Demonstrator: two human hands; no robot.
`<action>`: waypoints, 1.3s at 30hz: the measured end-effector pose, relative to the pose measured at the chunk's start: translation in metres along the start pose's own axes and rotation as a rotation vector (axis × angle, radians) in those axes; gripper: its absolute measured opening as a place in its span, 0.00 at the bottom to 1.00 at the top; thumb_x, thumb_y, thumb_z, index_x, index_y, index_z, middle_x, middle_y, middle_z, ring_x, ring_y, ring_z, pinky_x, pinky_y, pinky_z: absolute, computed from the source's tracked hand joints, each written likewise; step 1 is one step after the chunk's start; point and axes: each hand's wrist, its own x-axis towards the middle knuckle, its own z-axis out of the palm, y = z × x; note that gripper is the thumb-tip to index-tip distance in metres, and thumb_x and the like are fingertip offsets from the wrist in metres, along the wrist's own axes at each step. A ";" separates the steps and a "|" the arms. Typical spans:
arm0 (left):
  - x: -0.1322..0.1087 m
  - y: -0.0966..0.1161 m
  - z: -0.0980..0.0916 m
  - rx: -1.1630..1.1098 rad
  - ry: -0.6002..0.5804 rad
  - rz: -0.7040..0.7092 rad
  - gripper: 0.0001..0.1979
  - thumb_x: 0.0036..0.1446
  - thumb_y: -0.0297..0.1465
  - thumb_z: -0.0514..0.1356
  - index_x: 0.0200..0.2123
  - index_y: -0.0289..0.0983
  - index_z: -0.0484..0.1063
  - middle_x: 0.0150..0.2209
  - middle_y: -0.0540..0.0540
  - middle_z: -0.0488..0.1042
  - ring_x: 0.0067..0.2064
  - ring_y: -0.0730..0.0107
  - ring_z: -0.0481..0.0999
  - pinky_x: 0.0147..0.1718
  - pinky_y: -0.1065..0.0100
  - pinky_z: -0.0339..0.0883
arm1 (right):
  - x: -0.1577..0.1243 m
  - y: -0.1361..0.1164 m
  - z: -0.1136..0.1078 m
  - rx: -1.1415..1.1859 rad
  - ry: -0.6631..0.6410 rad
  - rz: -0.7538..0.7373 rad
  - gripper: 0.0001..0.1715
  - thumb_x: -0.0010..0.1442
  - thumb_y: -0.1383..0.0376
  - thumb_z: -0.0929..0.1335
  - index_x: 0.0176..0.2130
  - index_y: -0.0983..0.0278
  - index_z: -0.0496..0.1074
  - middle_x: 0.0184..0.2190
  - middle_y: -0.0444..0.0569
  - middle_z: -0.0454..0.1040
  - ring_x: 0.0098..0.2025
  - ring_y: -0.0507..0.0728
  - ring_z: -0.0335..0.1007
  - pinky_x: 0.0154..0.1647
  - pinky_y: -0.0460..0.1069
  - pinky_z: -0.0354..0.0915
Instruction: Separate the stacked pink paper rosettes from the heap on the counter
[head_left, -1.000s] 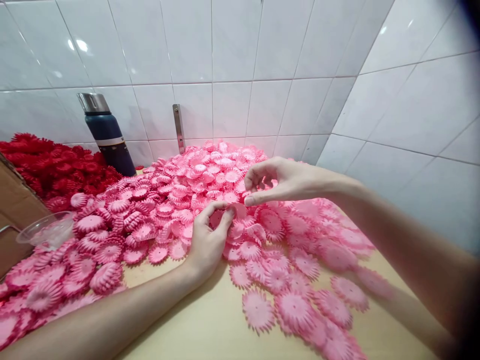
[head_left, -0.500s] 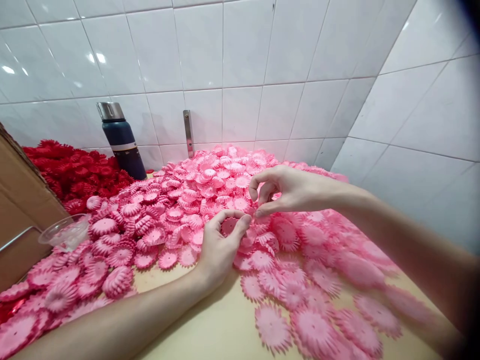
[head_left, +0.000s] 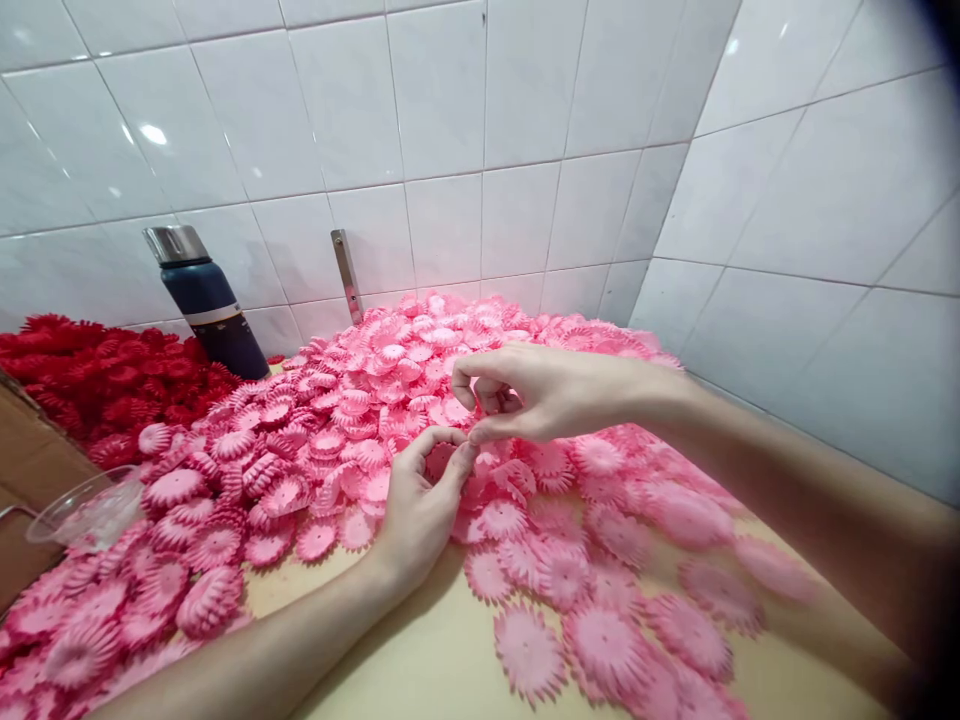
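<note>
My left hand [head_left: 424,500] is low over a mass of pink scalloped discs [head_left: 360,400], its thumb and index finger pinched together. Whatever lies between those fingertips is too small to make out. A darker pink patch shows through the ring of these fingers; I cannot tell whether it is held or lies behind. Close against the left fingertips is my right hand [head_left: 517,390], coming in from the right with curled fingers. Its thumb tip is beside the left thumb, and anything it grips is hidden or too small to name.
Red scalloped pieces [head_left: 112,385] are heaped at the left, beside a dark blue bottle [head_left: 214,310]. A clear plastic bowl [head_left: 86,510] leans near a cardboard box [head_left: 30,470]. Behind stands a white tiled wall [head_left: 442,100] with a metal strip [head_left: 346,275]. Loose pink discs [head_left: 611,645] spread over the yellowish tabletop [head_left: 405,650].
The view has swung to the right, so everything appears shifted left. My right hand has come nearer to the left fingertips; my left hand keeps its pinch.
</note>
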 end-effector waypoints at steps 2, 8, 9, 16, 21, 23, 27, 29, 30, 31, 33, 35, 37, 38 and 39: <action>-0.001 0.000 0.000 -0.019 0.000 -0.004 0.10 0.57 0.37 0.61 0.32 0.35 0.70 0.21 0.54 0.65 0.22 0.78 0.60 0.21 0.75 0.54 | 0.001 0.000 0.000 0.007 0.014 -0.005 0.12 0.57 0.63 0.69 0.30 0.62 0.59 0.23 0.41 0.65 0.23 0.49 0.57 0.20 0.45 0.53; -0.001 -0.003 0.001 -0.110 -0.032 -0.031 0.10 0.59 0.38 0.60 0.38 0.37 0.67 0.25 0.54 0.66 0.24 0.78 0.61 0.22 0.76 0.57 | 0.004 0.003 0.002 0.080 0.068 -0.026 0.16 0.58 0.58 0.69 0.29 0.62 0.58 0.20 0.38 0.59 0.21 0.47 0.52 0.19 0.44 0.50; -0.001 -0.003 0.001 -0.123 -0.034 -0.019 0.11 0.59 0.38 0.60 0.39 0.38 0.67 0.26 0.54 0.66 0.24 0.78 0.62 0.23 0.76 0.58 | 0.004 0.003 0.002 0.102 0.078 -0.021 0.17 0.58 0.57 0.69 0.29 0.62 0.58 0.20 0.38 0.59 0.21 0.47 0.52 0.19 0.44 0.50; -0.002 -0.001 0.000 -0.033 -0.113 0.045 0.09 0.60 0.37 0.58 0.37 0.38 0.68 0.27 0.53 0.64 0.27 0.77 0.61 0.26 0.75 0.59 | 0.004 0.003 0.001 0.246 -0.050 0.065 0.22 0.51 0.52 0.73 0.29 0.62 0.60 0.19 0.37 0.63 0.20 0.46 0.56 0.17 0.43 0.50; -0.003 0.000 0.000 0.001 -0.143 0.051 0.08 0.59 0.36 0.60 0.35 0.37 0.67 0.28 0.53 0.64 0.27 0.77 0.58 0.26 0.76 0.56 | 0.006 0.002 0.006 0.301 -0.121 0.037 0.22 0.50 0.51 0.73 0.31 0.62 0.63 0.22 0.39 0.69 0.22 0.48 0.62 0.19 0.43 0.54; -0.004 0.000 0.000 0.019 -0.137 0.068 0.08 0.59 0.35 0.59 0.33 0.37 0.67 0.28 0.53 0.63 0.27 0.77 0.57 0.26 0.76 0.56 | 0.007 0.002 0.008 0.273 -0.098 0.017 0.21 0.52 0.51 0.73 0.30 0.62 0.63 0.22 0.39 0.69 0.22 0.47 0.61 0.19 0.43 0.54; -0.003 -0.002 0.001 0.031 -0.114 0.050 0.08 0.62 0.35 0.57 0.32 0.37 0.65 0.26 0.54 0.61 0.27 0.77 0.58 0.27 0.76 0.56 | 0.006 0.007 0.003 0.230 0.074 -0.034 0.20 0.52 0.55 0.73 0.27 0.64 0.62 0.19 0.38 0.65 0.21 0.46 0.57 0.18 0.43 0.51; -0.001 -0.004 0.001 0.023 -0.059 0.028 0.08 0.62 0.36 0.56 0.33 0.38 0.64 0.26 0.54 0.62 0.27 0.77 0.58 0.26 0.76 0.56 | 0.003 0.011 -0.004 0.278 0.157 -0.015 0.20 0.50 0.57 0.74 0.26 0.64 0.62 0.18 0.38 0.65 0.20 0.46 0.58 0.18 0.43 0.51; 0.001 -0.005 0.001 0.024 -0.021 0.020 0.09 0.62 0.36 0.57 0.32 0.38 0.64 0.26 0.55 0.62 0.26 0.77 0.59 0.26 0.76 0.56 | 0.001 0.013 -0.008 0.300 0.189 0.009 0.19 0.49 0.57 0.75 0.26 0.64 0.64 0.18 0.39 0.66 0.20 0.46 0.58 0.18 0.43 0.51; 0.002 -0.006 0.000 0.028 0.018 0.015 0.09 0.62 0.36 0.57 0.32 0.38 0.64 0.26 0.54 0.63 0.27 0.77 0.59 0.26 0.76 0.57 | -0.001 0.015 -0.012 0.311 0.210 0.036 0.18 0.49 0.58 0.75 0.26 0.65 0.65 0.18 0.40 0.67 0.20 0.46 0.60 0.18 0.43 0.52; 0.003 -0.007 0.000 0.038 0.080 0.011 0.09 0.61 0.36 0.58 0.32 0.37 0.65 0.28 0.54 0.65 0.28 0.77 0.61 0.28 0.76 0.58 | -0.005 0.018 -0.020 0.295 0.211 0.082 0.16 0.49 0.58 0.75 0.28 0.66 0.70 0.20 0.43 0.71 0.22 0.48 0.63 0.19 0.44 0.54; 0.004 -0.007 0.000 0.049 0.107 0.009 0.08 0.60 0.36 0.59 0.33 0.37 0.66 0.29 0.53 0.67 0.29 0.77 0.63 0.30 0.75 0.60 | -0.008 0.021 -0.026 0.269 0.175 0.108 0.14 0.50 0.59 0.74 0.31 0.68 0.74 0.23 0.46 0.74 0.25 0.51 0.68 0.21 0.44 0.58; 0.004 -0.006 0.000 0.058 0.118 0.012 0.08 0.59 0.35 0.60 0.33 0.37 0.67 0.30 0.52 0.69 0.30 0.76 0.65 0.32 0.74 0.61 | -0.010 0.023 -0.027 0.279 0.135 0.099 0.12 0.51 0.62 0.73 0.35 0.68 0.75 0.27 0.49 0.76 0.30 0.53 0.72 0.26 0.46 0.63; 0.003 -0.006 0.000 0.063 0.123 0.015 0.08 0.59 0.35 0.60 0.33 0.37 0.67 0.30 0.52 0.69 0.31 0.76 0.65 0.32 0.74 0.61 | -0.010 0.023 -0.027 0.288 0.120 0.088 0.12 0.52 0.64 0.73 0.37 0.68 0.75 0.28 0.49 0.77 0.32 0.54 0.73 0.28 0.46 0.64; 0.003 -0.006 0.000 0.069 0.130 0.017 0.08 0.59 0.35 0.60 0.33 0.37 0.67 0.31 0.52 0.69 0.31 0.75 0.66 0.32 0.74 0.61 | -0.009 0.022 -0.025 0.289 0.112 0.076 0.12 0.52 0.65 0.72 0.39 0.67 0.74 0.29 0.49 0.77 0.32 0.54 0.73 0.29 0.47 0.65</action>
